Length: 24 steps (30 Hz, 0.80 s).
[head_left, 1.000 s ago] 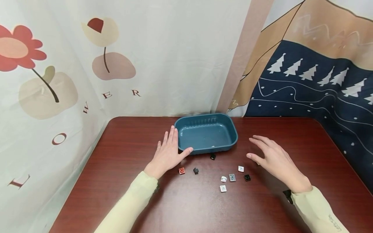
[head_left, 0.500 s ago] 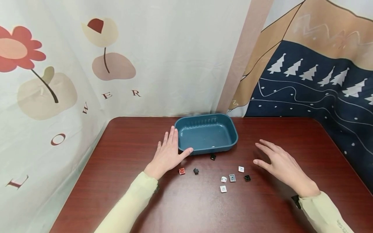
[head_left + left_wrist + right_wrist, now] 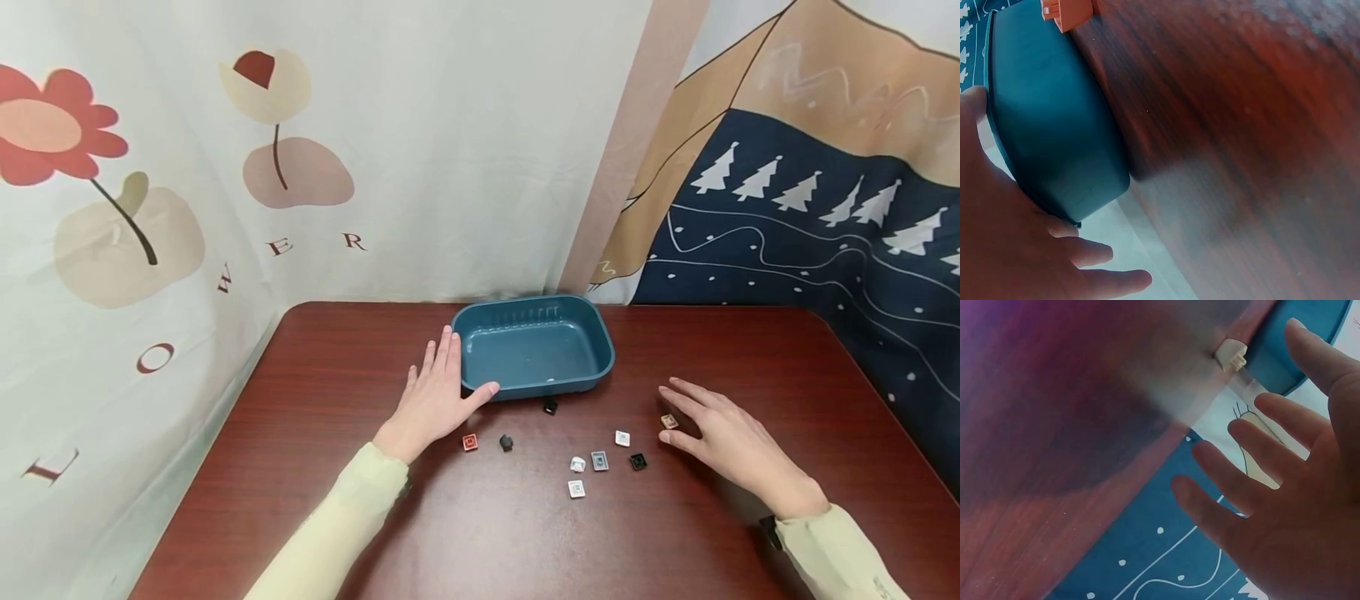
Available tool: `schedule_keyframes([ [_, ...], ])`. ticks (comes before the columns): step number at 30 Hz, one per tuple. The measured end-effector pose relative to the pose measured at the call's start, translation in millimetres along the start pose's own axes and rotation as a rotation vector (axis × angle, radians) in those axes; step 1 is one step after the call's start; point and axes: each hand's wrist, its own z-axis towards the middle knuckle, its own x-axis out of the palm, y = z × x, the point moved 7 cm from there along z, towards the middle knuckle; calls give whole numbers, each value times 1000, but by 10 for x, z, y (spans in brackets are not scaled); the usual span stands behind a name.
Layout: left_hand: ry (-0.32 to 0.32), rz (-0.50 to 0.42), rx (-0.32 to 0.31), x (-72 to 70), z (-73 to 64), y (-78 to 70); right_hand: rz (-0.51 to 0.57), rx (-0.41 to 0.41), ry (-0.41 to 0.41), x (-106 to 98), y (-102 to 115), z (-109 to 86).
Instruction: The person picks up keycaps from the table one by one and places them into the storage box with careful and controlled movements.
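Observation:
At the left end of a blue plastic basin [image 3: 532, 388], my left hand [image 3: 435, 400] rests with fingers straight along the rim and the thumb at the front left corner. To the right of the basin, my right hand [image 3: 727, 437] hovers low with relaxed, spread fingers. A beige keycap [image 3: 669, 422] shows between its thumb and forefinger; in the right wrist view this keycap [image 3: 1232, 355] sits on the table apart from the fingertips. Nearest the left hand are a red keycap [image 3: 470, 442] and a dark one, the dark keycap [image 3: 506, 443].
Several other keycaps lie before the basin: a black keycap [image 3: 550, 406] near its front wall, a white keycap [image 3: 622, 438], a grey keycap [image 3: 600, 461], a black keycap [image 3: 638, 462] and two more whites. A printed curtain [image 3: 450, 167] hangs behind the brown table [image 3: 360, 350].
My right hand has moved to the right and slightly toward me. The beige keycap, out of sight before, now shows by its fingers. The left hand stays at the basin.

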Motion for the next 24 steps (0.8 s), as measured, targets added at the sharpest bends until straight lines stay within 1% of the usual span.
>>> schedule_keyframes([
  [6, -3, 8, 3, -6, -7, -1, -10, -10, 8, 55, 10, -18],
  [13, -6, 2, 4, -14, -20, -5, -2, -39, 2, 67, 44, -6],
  [24, 0, 5, 6, -15, -21, -2, -15, -87, -33, 77, 69, 3],
])
